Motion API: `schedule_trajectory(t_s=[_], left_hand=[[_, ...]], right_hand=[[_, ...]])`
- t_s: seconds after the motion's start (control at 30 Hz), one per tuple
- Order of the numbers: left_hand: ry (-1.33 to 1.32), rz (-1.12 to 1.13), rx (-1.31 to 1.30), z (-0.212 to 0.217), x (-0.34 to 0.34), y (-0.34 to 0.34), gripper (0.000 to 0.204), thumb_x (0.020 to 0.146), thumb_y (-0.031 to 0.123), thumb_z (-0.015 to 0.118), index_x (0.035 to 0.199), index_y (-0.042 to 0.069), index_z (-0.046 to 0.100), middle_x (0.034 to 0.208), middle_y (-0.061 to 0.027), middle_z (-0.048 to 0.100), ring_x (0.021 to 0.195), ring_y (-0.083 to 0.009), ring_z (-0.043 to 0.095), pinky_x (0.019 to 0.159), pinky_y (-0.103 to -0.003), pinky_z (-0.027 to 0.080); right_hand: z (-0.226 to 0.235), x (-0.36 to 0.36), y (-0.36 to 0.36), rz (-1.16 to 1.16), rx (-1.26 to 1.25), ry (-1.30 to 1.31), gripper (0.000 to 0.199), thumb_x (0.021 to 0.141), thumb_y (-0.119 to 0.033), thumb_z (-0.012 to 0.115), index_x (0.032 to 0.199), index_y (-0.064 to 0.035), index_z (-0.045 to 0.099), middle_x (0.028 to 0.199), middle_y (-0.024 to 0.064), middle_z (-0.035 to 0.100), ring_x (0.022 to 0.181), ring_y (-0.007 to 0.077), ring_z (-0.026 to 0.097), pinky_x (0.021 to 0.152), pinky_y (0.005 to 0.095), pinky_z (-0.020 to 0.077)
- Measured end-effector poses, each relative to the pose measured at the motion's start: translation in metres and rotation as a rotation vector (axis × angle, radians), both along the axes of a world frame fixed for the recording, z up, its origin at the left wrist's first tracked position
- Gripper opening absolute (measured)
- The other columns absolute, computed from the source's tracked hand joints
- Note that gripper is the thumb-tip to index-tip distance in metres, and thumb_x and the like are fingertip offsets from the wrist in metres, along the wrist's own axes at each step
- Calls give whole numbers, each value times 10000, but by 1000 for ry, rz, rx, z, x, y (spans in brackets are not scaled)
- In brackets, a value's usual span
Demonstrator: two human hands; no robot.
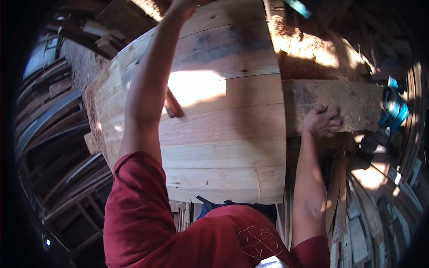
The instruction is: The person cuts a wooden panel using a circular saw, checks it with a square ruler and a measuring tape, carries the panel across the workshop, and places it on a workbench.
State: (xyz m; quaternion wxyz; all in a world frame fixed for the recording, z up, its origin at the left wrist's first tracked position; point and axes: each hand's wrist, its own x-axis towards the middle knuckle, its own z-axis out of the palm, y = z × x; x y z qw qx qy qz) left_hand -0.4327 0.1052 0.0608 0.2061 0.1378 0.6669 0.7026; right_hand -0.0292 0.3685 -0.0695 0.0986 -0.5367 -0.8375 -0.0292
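Observation:
A wide panel of joined pale wooden boards [223, 156] lies in front of me, with dark stains near its far part and a bright patch of sun. My left arm reaches across it, and my left hand [183, 5] is at the top edge of the picture, its fingers cut off from sight. Beside the left forearm lies a short brown wooden piece [174, 106], like a handle, partly hidden by the arm. To the right, my right hand [322, 121] is over a dusty plank [364, 105], fingers bent and apart, with nothing seen in them.
At the plank's right end sits a blue power tool [394, 108]. Sawdust [308, 47] is heaped beyond the plank. Stacked lumber [53, 116] fills the left side, and loose boards [357, 223] lie at the lower right.

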Motion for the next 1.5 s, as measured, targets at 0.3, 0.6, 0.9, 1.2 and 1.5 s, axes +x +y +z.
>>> schedule_trajectory(t_s=[0.3,0.6,0.9,1.2,1.5], left_hand=[[-554,513,356,-26,386,-252,414,945,139,698,1307,68,511,1127,-77,667,1029,-214,669,974,-414,511],[-732,1212,167,11,663,-378,354,930,85,685,1251,111,538,1103,-49,684,1011,-151,653,915,-342,498],[-632,1304,200,-65,674,-482,397,907,33,680,1234,117,471,995,-37,662,866,-160,676,757,-324,544],[-587,1100,127,-51,703,-464,475,908,-33,649,1283,55,372,1108,-101,584,960,-199,621,820,-358,586],[-648,1230,156,-53,786,-380,439,921,-42,630,1241,85,357,1012,-102,626,850,-165,645,710,-306,602]], right_hand=[[-6,-4,7,-92,16,-19,581,942,-474,486,1419,-146,436,1462,269,360,1421,421,271,1063,668,295],[7,15,15,-73,-99,-12,609,924,-534,485,1410,-168,473,1424,254,387,1360,446,296,1055,648,294],[71,138,3,445,-721,442,315,1033,-248,563,1186,4,674,1066,114,738,998,197,684,904,331,512],[55,406,-134,-65,-566,704,143,913,-29,533,937,2,670,723,47,578,650,140,549,602,288,456],[-15,536,-87,631,-1090,-529,363,975,-254,608,1226,2,669,1127,145,712,1045,240,653,955,348,500]])
